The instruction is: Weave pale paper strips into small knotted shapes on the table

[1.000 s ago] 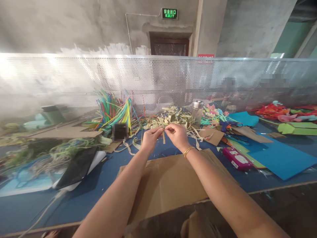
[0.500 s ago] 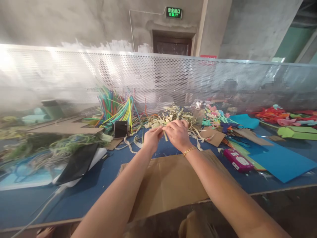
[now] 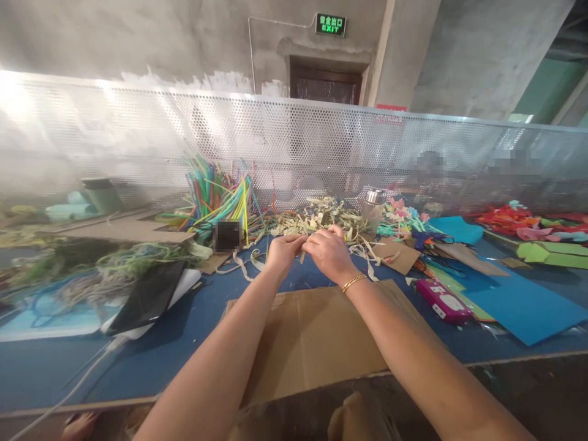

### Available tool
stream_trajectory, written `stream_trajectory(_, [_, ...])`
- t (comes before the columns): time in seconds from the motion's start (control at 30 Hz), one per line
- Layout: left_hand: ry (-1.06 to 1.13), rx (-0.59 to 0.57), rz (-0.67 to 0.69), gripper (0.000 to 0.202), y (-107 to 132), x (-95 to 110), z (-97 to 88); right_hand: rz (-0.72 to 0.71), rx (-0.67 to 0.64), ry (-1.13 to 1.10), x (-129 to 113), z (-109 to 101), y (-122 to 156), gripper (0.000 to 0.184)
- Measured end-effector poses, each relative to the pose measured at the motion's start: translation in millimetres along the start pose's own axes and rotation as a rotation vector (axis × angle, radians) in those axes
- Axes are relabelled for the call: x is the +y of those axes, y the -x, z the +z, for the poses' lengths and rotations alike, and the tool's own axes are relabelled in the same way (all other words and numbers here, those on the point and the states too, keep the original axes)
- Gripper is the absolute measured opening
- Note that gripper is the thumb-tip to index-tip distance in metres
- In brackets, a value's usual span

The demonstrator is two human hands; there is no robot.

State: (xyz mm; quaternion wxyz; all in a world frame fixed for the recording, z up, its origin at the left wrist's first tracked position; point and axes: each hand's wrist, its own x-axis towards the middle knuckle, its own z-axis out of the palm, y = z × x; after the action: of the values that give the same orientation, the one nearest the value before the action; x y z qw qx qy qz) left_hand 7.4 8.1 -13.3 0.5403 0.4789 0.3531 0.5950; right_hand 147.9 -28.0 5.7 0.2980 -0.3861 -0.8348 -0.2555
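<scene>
My left hand (image 3: 283, 253) and my right hand (image 3: 327, 251) meet fingertip to fingertip above the far side of a brown cardboard sheet (image 3: 316, 343). Both are closed in a pinch. A short end of a pale strip (image 3: 302, 256) hangs below the joined fingers; the rest is hidden by them. Just behind lies a tangled heap of pale green-beige strips (image 3: 321, 214). Loose strips from the heap curl on the blue tabletop (image 3: 184, 343) to either side of my hands.
Colourful stems (image 3: 215, 190), a dark square object (image 3: 228, 236) and a black tablet-like thing (image 3: 147, 300) stand or lie left. To the right are a steel-capped bottle (image 3: 374, 205), a purple box (image 3: 443, 301) and blue sheets (image 3: 519, 300). A perforated metal screen (image 3: 266, 135) closes the back.
The view has shifted slightly, so the scene sits a little further right. My hands stay pinched together in nearly the same place, with only small finger movement.
</scene>
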Motion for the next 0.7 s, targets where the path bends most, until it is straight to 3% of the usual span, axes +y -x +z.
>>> stream_trajectory(0.4, [0.019, -0.048, 0.011, 0.032, 5, 0, 6.0, 0.431, 0.251, -0.528, 10, 19, 5, 0.012])
stream_trajectory(0.6, [-0.224, -0.107, 0.149, 0.023, -2, 2, -4.1, 0.448, 0.275, -0.29, 15, 11, 6, 0.014])
stream_trajectory(0.7, [-0.343, -0.162, 0.204, 0.017, -3, 7, -8.7, 0.435, 0.201, -0.335, 18, 12, 6, 0.013])
